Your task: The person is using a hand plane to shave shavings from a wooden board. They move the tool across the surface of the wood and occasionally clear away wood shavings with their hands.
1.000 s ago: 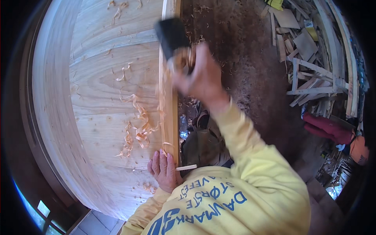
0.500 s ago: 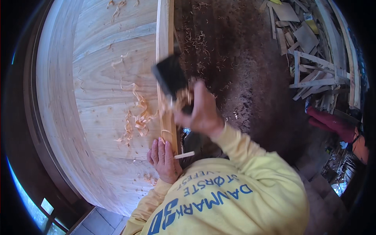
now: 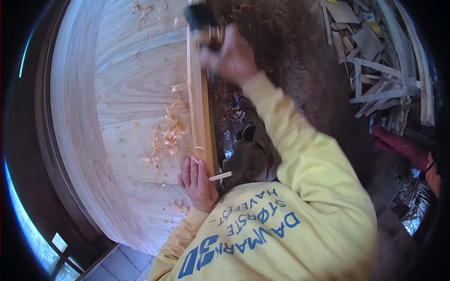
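Observation:
My right hand [image 3: 230, 55] is closed around a blurred hand tool [image 3: 201, 22], dark-bodied with a wood-coloured part, over the far part of a long square-edged wooden strip [image 3: 200, 114]. My left hand [image 3: 197, 185] lies with extended fingers on the near end of the strip and the pale wooden panel [image 3: 122, 89] beside it. A short light stick [image 3: 220, 175] sticks out by that hand; whether my thumb holds it I cannot tell. Curled shavings [image 3: 171, 131] lie on the panel left of the strip.
Offcuts and boards [image 3: 365, 42] are piled at the right, with a wooden frame [image 3: 379, 98] among them. Lower on that side lie red and orange items [image 3: 403, 150]. Dark floor [image 3: 286, 65] with shavings runs beside the panel. A dark window frame [image 3: 42, 215] borders the left.
The tool in my right hand came back toward me along the strip, then moved forward again to the far part. My left hand stays at the near end; the view has shifted slightly.

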The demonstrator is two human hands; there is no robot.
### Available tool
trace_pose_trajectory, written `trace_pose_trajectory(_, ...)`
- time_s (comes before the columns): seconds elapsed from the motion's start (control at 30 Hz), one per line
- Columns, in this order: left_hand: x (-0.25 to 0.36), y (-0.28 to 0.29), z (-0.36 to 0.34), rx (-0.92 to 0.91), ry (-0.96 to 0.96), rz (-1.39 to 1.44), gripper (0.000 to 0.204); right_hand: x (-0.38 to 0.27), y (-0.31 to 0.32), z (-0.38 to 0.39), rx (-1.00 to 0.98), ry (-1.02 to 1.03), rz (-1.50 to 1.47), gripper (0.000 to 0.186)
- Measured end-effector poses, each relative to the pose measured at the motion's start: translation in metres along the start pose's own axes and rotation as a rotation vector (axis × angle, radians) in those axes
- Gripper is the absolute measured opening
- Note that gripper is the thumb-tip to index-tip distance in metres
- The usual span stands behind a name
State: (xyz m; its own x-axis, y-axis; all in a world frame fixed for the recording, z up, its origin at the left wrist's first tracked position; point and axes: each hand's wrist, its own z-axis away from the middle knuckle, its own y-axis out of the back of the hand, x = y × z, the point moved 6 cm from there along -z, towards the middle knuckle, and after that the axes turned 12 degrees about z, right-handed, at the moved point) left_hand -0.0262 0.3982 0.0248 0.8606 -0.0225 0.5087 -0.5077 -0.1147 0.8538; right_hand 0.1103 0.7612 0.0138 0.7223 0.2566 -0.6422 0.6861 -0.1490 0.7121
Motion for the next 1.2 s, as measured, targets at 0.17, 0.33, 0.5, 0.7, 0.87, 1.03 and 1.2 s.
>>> trace_pose_trajectory(0.17, -0.001, 0.001, 0.003, 0.000, -0.007, 0.033, 0.053, -0.037, 0.026, 0.118, -0.048, 0.075, -0.070, 0.063)
trace_pose_trajectory(0.33, 0.000, 0.010, -0.040, 0.134, -0.019, 0.106, 0.047, -0.026, 0.009, -0.007, 0.021, 0.084, -0.013, 0.062)
trace_pose_trajectory(0.5, -0.001, 0.010, -0.041, 0.127, -0.007, 0.076, 0.045, -0.031, 0.000, 0.024, 0.041, 0.039, 0.031, 0.062)
trace_pose_trajectory(0.7, -0.003, 0.006, -0.033, 0.173, -0.035, 0.104, 0.048, -0.071, 0.033, 0.175, -0.039, 0.334, -0.026, 0.058)
trace_pose_trajectory(0.87, 0.004, 0.006, -0.038, 0.120, -0.043, 0.086, 0.048, -0.043, 0.016, -0.003, -0.038, 0.134, 0.017, 0.057)
trace_pose_trajectory(1.03, 0.008, -0.001, -0.035, 0.139, -0.050, 0.123, 0.047, -0.030, 0.004, -0.046, -0.047, 0.017, 0.020, 0.062)
trace_pose_trajectory(1.2, 0.019, 0.000, -0.037, 0.095, 0.008, 0.059, 0.045, -0.025, 0.017, 0.094, -0.037, 0.099, -0.074, 0.067)
